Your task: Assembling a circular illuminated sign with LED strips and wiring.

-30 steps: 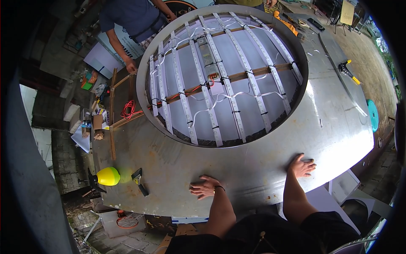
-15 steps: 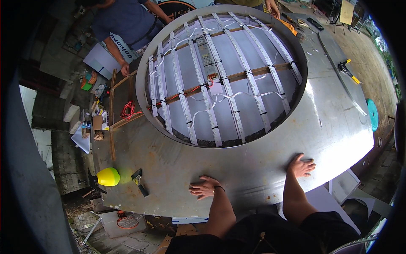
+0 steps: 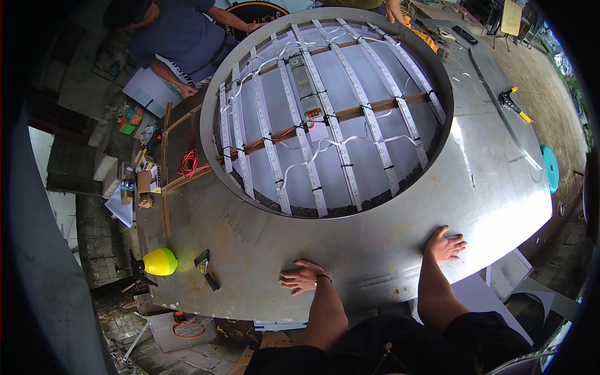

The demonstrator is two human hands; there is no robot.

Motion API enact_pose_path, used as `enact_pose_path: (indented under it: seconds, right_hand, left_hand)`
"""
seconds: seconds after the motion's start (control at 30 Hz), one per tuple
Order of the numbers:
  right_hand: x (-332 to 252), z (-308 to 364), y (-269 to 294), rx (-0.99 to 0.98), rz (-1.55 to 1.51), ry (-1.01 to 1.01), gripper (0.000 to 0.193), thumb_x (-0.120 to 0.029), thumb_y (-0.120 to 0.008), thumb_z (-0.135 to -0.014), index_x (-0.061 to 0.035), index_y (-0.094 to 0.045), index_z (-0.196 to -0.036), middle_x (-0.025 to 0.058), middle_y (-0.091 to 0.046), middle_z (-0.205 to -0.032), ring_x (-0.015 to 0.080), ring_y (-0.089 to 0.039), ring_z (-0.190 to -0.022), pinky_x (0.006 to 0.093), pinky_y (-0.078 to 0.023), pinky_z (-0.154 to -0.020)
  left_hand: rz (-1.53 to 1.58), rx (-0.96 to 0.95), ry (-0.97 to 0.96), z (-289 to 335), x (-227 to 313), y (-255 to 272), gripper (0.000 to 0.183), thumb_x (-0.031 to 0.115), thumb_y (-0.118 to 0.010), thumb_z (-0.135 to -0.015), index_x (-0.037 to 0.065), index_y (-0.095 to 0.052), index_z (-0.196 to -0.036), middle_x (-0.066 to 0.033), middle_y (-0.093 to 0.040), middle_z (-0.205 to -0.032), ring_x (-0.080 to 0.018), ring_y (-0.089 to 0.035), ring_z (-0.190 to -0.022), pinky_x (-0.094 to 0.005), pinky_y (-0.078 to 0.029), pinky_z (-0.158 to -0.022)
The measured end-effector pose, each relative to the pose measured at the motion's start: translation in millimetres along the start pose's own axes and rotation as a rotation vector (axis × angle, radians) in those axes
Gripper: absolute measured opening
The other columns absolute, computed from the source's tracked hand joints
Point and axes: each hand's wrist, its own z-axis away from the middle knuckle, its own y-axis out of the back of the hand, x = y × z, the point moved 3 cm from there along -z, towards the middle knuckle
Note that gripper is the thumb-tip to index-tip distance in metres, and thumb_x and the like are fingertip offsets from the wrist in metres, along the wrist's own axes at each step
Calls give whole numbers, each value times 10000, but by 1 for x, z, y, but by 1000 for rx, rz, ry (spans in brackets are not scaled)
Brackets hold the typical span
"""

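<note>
Both of my hands rest on the bare metal tabletop (image 3: 369, 240), near its front edge. My left hand (image 3: 302, 277) lies with its fingers spread and holds nothing. Further right, my right hand (image 3: 445, 245) is likewise open, palm down on the metal. Beyond them lies a large round frame (image 3: 451, 119) with a grey rim. Several white LED strips (image 3: 342, 150) run across it, joined by white wires. A metal power supply (image 3: 304, 84) sits among the strips, and a coil of red wire (image 3: 189, 162) lies outside the rim at the left.
At the left front are a yellow spray bottle (image 3: 160, 261) and a scraper-like tool (image 3: 207, 270). A wooden frame (image 3: 166, 181) lies at the left edge. A yellow-and-black clamp (image 3: 515, 105) is on the right. Across the table, one person (image 3: 181, 40) stands at the left; another person's hand (image 3: 394, 10) touches the far rim.
The person at the far left has shifted and leaned further in, the lower hand moving slightly up and right from the wooden frame. My hands and the round frame stay in place.
</note>
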Motion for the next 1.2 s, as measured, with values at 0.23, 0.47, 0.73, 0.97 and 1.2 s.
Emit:
enact_pose_path:
  seconds: [0.23, 0.47, 0.73, 0.97, 1.2]
  right_hand:
    - [-1, 1, 0, 2, 16, -2, 730, -589, -379, -830, -85, -297, -1351, 158, -241, -1424, 275, -186, -1337, 550, -173, -1032]
    - [0, 0, 0, 7, 26, 2, 734, -595, -376, -830, -83, -299, -1350, 154, -243, -1423, 273, -187, -1336, 549, -179, -1030]
    - [1, 0, -2, 20, -1, 7, 734, -599, -367, -833, -80, -298, -1348, 164, -250, -1416, 280, -191, -1333, 559, -181, -1027]
    - [0, 1, -1, 25, -3, 10, 729, -597, -366, -835, -80, -304, -1345, 170, -258, -1411, 288, -203, -1327, 566, -196, -1019]
    - [0, 1, -1, 30, 3, 14, 722, -588, -373, -836, -80, -305, -1345, 168, -261, -1411, 287, -207, -1326, 565, -203, -1015]
  left_hand:
    - [8, 39, -4, -1, -1, -1, 572, 424, -463, -826, 84, -352, -1273, -148, -323, -1349, -299, -272, -1282, -637, -209, -967]
    - [9, 50, -2, 0, 0, 0, 557, 414, -468, -826, 87, -358, -1263, -144, -332, -1336, -299, -277, -1278, -633, -219, -960]
    - [0, 53, -12, 0, -2, -2, 560, 427, -454, -832, 85, -353, -1264, -149, -326, -1338, -303, -274, -1279, -639, -212, -960]
    - [4, 48, -10, -1, -2, -2, 559, 424, -452, -834, 84, -351, -1266, -151, -322, -1341, -305, -272, -1280, -642, -208, -960]
    - [6, 47, -8, 0, -1, -1, 555, 416, -462, -833, 88, -351, -1267, -150, -323, -1342, -304, -274, -1281, -638, -206, -963]
